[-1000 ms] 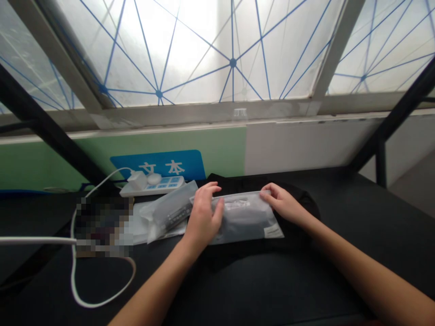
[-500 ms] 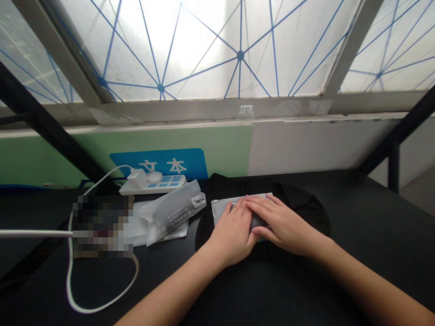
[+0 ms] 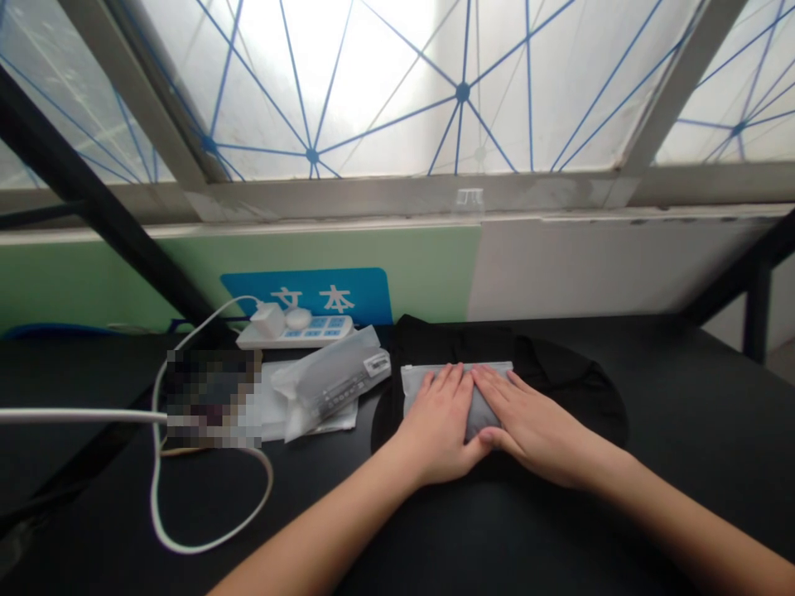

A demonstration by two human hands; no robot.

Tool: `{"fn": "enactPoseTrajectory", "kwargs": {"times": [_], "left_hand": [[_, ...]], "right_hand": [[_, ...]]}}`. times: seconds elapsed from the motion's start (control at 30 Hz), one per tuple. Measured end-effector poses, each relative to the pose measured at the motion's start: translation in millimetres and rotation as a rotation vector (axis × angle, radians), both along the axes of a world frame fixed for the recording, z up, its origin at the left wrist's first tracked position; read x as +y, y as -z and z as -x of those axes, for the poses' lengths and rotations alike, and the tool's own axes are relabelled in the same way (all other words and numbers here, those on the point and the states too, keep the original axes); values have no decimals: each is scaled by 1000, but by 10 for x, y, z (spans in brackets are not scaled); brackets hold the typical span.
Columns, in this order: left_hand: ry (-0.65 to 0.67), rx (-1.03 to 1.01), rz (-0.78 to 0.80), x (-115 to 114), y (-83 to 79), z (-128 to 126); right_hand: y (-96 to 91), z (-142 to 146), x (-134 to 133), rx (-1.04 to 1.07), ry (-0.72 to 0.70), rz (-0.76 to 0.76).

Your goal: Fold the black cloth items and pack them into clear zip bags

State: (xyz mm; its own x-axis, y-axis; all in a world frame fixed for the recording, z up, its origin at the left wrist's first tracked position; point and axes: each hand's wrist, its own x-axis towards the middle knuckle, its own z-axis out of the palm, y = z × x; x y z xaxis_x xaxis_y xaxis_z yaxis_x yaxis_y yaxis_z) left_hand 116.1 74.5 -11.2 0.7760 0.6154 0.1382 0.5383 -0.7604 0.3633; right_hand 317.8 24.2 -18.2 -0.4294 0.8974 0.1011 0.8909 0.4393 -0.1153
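My left hand (image 3: 436, 426) and my right hand (image 3: 527, 422) lie flat side by side on a frosted zip bag (image 3: 422, 389), fingertips near its zip edge. Neither hand grips it. A dark grey soft item (image 3: 477, 414) shows through the bag between my hands, and they hide most of it. The bag rests on a folded black cloth (image 3: 565, 372). Left of my left hand lies a second frosted bag (image 3: 329, 385) with a small label, on a white flat packet (image 3: 277, 414).
A white power strip (image 3: 295, 333) with a plug in it sits at the back of the black table (image 3: 683, 430). A white cable (image 3: 186, 549) loops along the left side. A pixelated patch (image 3: 211, 397) hides whatever lies there. Behind rise a wall and a window.
My hands have moved from the bag's two ends to lie flat together on its middle. The bag looks narrower, and the head view has shifted slightly.
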Motion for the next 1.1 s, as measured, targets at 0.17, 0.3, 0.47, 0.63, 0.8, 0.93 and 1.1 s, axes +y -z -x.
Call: {"fn": "enactPoseTrajectory", "kwargs": {"times": [0.17,0.3,0.47,0.63,0.8,0.93,1.1], "left_hand": [[-2,-54,-7,0,56,10],[-7,-98,-39,4,105,14],[16,-115,-48,26,99,66],[39,-75,-36,-18,-15,232],[-13,-82,-61,6,-119,337],[-98,-218,-210,154,-148,389],[-247,-190,-301,345,-157,521]], "right_hand": [[-8,18,1,-4,9,37],[11,15,-4,10,6,12],[54,9,-2,53,-10,-42],[39,-78,-92,211,-33,-262],[-69,-289,-87,566,150,-451],[-82,-385,-6,708,272,-359],[-43,-340,-2,666,281,-126]]}}
